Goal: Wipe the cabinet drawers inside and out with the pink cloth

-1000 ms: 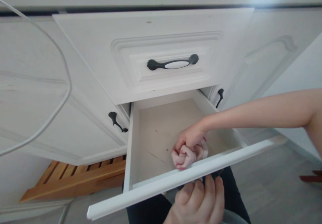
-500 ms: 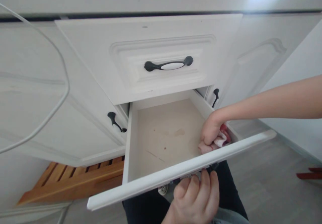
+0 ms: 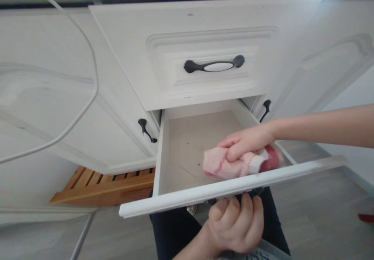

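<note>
An open white drawer (image 3: 233, 187) juts out below a closed drawer front (image 3: 213, 73). Inside it, at the right front, is a pink, white and red cloth bundle (image 3: 230, 166), partly blurred. My right hand (image 3: 248, 141) has its fingers closed over the top of the bundle. Beneath the drawer's front edge, my left hand (image 3: 238, 223) curls around the drawer's dark handle, which is mostly hidden behind the fingers.
Black handles sit on the left cabinet door (image 3: 117, 135) and the right cabinet door (image 3: 309, 69). A white cable (image 3: 95, 73) loops at the left. A slatted wooden piece (image 3: 108, 192) lies low left, above the grey floor (image 3: 122, 236).
My right hand has lifted and shifted left with the cloth bundle, which now shows much more. My left hand keeps its hold under the drawer front. The view has tilted slightly downward.
</note>
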`<state>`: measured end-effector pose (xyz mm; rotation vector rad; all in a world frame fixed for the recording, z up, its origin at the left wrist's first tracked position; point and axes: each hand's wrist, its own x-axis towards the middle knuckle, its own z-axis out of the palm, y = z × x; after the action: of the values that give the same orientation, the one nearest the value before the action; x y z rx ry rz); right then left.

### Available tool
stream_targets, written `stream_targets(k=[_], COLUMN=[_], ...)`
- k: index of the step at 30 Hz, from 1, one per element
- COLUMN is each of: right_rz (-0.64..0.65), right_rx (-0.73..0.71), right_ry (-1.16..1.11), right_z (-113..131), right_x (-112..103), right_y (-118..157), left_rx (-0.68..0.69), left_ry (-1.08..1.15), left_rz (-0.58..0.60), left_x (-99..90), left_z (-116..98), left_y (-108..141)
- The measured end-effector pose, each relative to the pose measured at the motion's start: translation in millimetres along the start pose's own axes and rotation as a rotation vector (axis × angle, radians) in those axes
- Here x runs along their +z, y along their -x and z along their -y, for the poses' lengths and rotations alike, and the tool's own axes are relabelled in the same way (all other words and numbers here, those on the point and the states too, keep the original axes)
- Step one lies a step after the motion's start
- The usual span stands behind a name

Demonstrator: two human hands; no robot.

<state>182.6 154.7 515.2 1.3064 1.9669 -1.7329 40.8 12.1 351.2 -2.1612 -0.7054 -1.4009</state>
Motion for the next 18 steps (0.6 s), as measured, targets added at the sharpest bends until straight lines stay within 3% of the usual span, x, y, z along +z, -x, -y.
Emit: stream_targets(k=[2, 4, 9, 13, 18], right_rz=[-0.018, 0.042, 0.323, 0.356, 0.276], right_rx=[-0.181, -0.317, -0.453, -0.389, -0.348], right_ry=[-0.223, -0.333, -0.288, -0.292, -0.345], right_z=[10.1, 24.4, 65.7, 66.1, 31.8], right_x=[20.5, 42.9, 79.6, 75.3, 50.2], right_y=[-19.9, -45.6, -92.7, -78.2, -20.1], left_rx=[0.006, 0.009, 0.037, 0.08, 0.099], left_ry=[-0.001, -0.014, -0.042, -0.065, -0.053], left_rz=[0.003, 0.012, 0.029, 0.018, -0.008], left_x=[-0.2, -1.2, -3.6, -2.3, 0.2], left_z=[0.4, 1.4, 4.3, 6.0, 7.1], left_y=[0.3, 0.1, 0.5, 3.3, 6.4])
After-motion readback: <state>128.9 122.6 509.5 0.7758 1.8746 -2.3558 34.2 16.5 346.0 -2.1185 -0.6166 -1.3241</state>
